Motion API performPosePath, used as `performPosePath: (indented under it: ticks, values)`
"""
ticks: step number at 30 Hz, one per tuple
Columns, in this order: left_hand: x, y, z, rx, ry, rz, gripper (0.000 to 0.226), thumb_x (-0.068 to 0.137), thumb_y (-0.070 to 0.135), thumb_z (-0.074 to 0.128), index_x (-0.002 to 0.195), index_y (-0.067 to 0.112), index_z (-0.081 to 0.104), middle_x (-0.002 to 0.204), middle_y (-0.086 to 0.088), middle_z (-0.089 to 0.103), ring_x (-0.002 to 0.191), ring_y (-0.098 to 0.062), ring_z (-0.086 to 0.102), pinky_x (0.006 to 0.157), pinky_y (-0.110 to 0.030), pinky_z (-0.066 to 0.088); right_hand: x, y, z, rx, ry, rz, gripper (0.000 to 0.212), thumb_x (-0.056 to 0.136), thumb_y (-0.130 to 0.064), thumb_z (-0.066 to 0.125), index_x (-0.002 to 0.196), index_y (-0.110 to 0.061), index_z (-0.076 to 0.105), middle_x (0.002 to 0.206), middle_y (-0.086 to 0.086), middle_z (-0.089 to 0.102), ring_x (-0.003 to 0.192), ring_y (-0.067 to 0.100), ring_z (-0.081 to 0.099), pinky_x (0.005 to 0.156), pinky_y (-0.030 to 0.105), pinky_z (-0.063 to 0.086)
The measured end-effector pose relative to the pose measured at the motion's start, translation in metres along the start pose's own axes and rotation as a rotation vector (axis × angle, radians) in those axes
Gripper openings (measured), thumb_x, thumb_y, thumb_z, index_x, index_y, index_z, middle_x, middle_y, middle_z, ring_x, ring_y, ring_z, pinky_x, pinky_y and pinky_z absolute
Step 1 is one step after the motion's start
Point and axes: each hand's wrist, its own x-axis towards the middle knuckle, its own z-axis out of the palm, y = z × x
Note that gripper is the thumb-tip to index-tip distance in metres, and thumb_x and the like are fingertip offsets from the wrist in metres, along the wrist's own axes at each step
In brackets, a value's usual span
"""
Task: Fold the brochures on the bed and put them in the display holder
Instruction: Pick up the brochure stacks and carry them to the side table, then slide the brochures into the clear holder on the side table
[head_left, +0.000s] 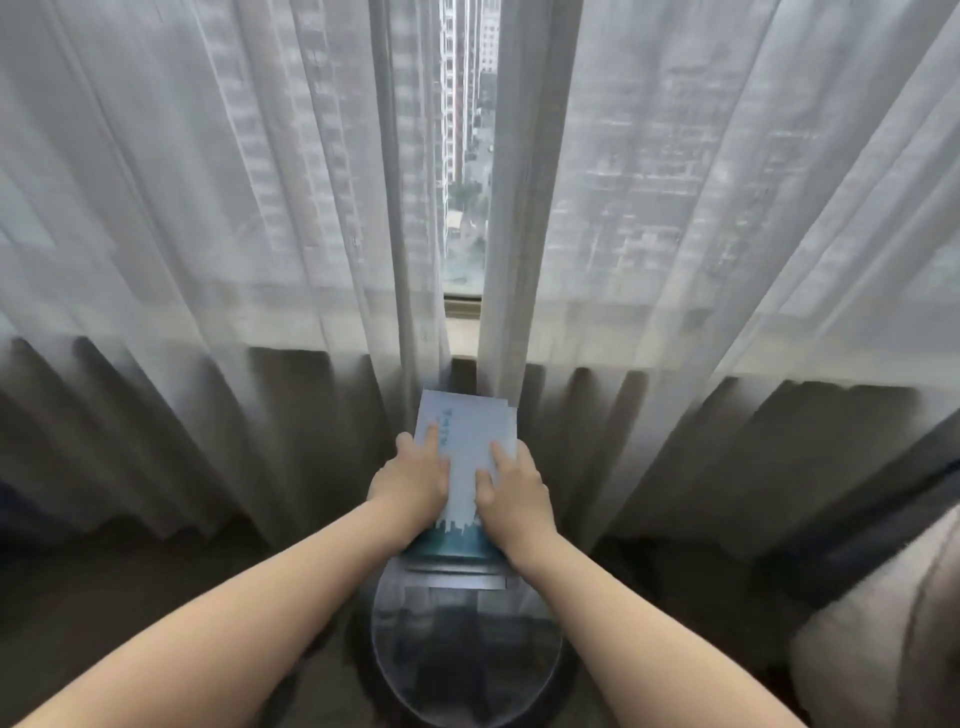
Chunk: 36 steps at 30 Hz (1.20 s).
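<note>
A round glass table (467, 670) is standing just in front of the sheer curtains (260, 260). A clear display holder (452, 574) is sitting on the table's far edge, nearest the curtains, carrying pale blue brochures (467, 441) upright against them.

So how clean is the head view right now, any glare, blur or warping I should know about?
Head view: backlit by the window, so the lower room is dim; the glass table reflects light; wide-angle bending curves the curtains at the edges; both hands, left hand and right hand, and the brochures look slightly soft.
</note>
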Motion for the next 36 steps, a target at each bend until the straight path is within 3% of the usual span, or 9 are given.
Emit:
performPosePath:
  ticks: [5,8,11,16,19,26,30,34,36]
  values:
    - [0.007,-0.023,0.055,0.152,-0.189,0.022,0.080,0.104,0.016,0.042,0.160,0.006,-0.014,0.143,-0.025,0.030,0.076,-0.021,0.044,0.072,-0.029,0.049,0.008,0.032,0.041,-0.036,-0.099,0.036,0.046,0.106,-0.023,0.043,0.152,-0.017,0.043,0.159,0.002,0.030,0.119,0.028,0.056,0.096,0.034,0.048]
    - [0.007,-0.031,0.086,0.151,-0.225,0.019,0.077,0.104,0.014,0.044,0.162,0.008,-0.007,0.150,-0.028,0.027,0.070,-0.017,0.038,0.077,-0.033,0.051,0.003,0.055,0.060,-0.018,-0.160,0.065,0.049,0.106,-0.022,0.044,0.155,-0.018,0.040,0.163,0.000,0.025,0.125,0.024,0.054,0.099,0.028,0.047]
    - [0.005,-0.040,0.121,0.115,-0.257,-0.013,0.084,0.105,0.023,0.046,0.161,0.012,-0.016,0.141,-0.020,0.034,0.070,-0.013,0.036,0.070,-0.027,0.045,-0.008,0.077,0.080,0.026,-0.262,0.129,0.054,0.106,-0.021,0.045,0.159,-0.021,0.033,0.166,0.002,0.019,0.130,0.023,0.051,0.106,0.036,0.049]
    - [-0.005,-0.053,0.184,0.066,-0.258,-0.095,0.090,0.105,0.035,0.049,0.159,0.021,-0.022,0.131,-0.011,0.033,0.068,-0.009,0.047,0.059,-0.023,0.045,-0.021,0.118,0.113,0.086,-0.376,0.169,0.059,0.107,-0.023,0.047,0.162,-0.025,0.025,0.170,-0.008,0.007,0.137,0.016,0.046,0.110,0.027,0.044]
    - [-0.013,-0.057,0.221,0.019,-0.256,-0.165,0.091,0.103,0.036,0.051,0.158,0.028,-0.022,0.128,-0.007,0.029,0.065,-0.011,0.053,0.061,-0.027,0.053,-0.029,0.148,0.135,0.089,-0.424,0.194,0.062,0.107,-0.024,0.047,0.163,-0.029,0.020,0.171,-0.011,-0.001,0.139,0.014,0.044,0.108,0.022,0.040]
    - [-0.027,-0.067,0.313,0.034,-0.396,-0.199,0.091,0.104,0.030,0.050,0.157,0.027,-0.024,0.136,-0.008,0.021,0.059,-0.009,0.048,0.046,-0.019,0.032,-0.058,0.221,0.201,0.120,-0.530,0.334,0.067,0.106,-0.024,0.049,0.163,-0.035,0.015,0.170,-0.015,-0.007,0.138,0.012,0.043,0.107,0.019,0.038]
    - [-0.030,-0.078,0.358,0.042,-0.446,-0.194,0.093,0.101,0.020,0.051,0.159,0.029,-0.020,0.139,-0.008,0.023,0.058,-0.015,0.048,0.048,-0.026,0.036,-0.079,0.254,0.234,0.115,-0.544,0.394,0.071,0.103,-0.021,0.054,0.163,-0.033,0.019,0.170,-0.013,-0.014,0.149,0.015,0.031,0.105,0.008,0.021]
    - [-0.030,-0.086,0.401,0.006,-0.469,-0.166,0.096,0.097,0.014,0.053,0.160,0.027,-0.019,0.138,-0.011,0.021,0.056,-0.017,0.044,0.049,-0.029,0.034,-0.085,0.285,0.258,0.134,-0.569,0.423,0.076,0.100,-0.005,0.057,0.162,-0.032,0.022,0.169,-0.015,-0.016,0.134,0.002,0.036,0.081,-0.015,0.017]
    - [-0.029,-0.087,0.418,0.011,-0.455,-0.167,0.095,0.097,0.010,0.054,0.162,0.024,-0.014,0.139,-0.014,0.024,0.052,-0.016,0.039,0.045,-0.027,0.027,-0.082,0.295,0.267,0.143,-0.573,0.428,0.080,0.098,0.003,0.057,0.162,-0.032,0.023,0.171,-0.012,-0.012,0.128,0.000,0.035,0.086,-0.013,0.022]
